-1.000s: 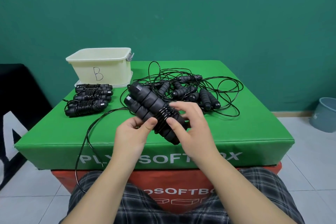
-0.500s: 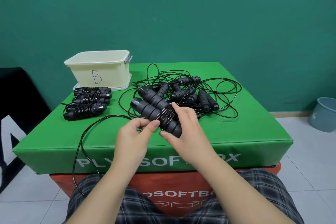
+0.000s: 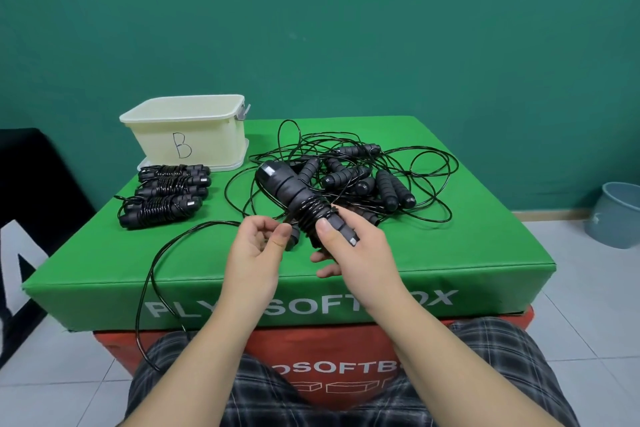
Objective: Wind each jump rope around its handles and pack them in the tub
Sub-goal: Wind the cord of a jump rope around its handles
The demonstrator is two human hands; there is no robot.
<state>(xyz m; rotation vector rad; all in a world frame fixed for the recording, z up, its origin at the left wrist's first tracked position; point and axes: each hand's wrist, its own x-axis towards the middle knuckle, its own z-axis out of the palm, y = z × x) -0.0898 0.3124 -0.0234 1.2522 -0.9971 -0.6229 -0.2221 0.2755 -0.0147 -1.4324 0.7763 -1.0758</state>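
My right hand (image 3: 353,250) grips a pair of black jump rope handles (image 3: 294,194) held together, with several turns of cord wound round their near half. My left hand (image 3: 258,250) pinches the loose black cord (image 3: 162,253) right beside the handles; the cord loops left and hangs over the front edge toward my lap. A cream tub (image 3: 194,135) marked "B" stands at the back left. Three wound ropes (image 3: 166,194) lie in front of the tub. A tangle of unwound ropes (image 3: 367,180) lies at the middle and right of the green box.
Everything sits on a green soft box (image 3: 450,253) stacked on a red one (image 3: 311,357). A grey-blue bucket (image 3: 616,215) stands on the tiled floor at the right. My plaid-clad legs are below the box's front edge.
The handles have turned in my right hand so they lie stacked and point away to the left. My left hand has shifted its pinch on the cord, drawing in the loose loop.
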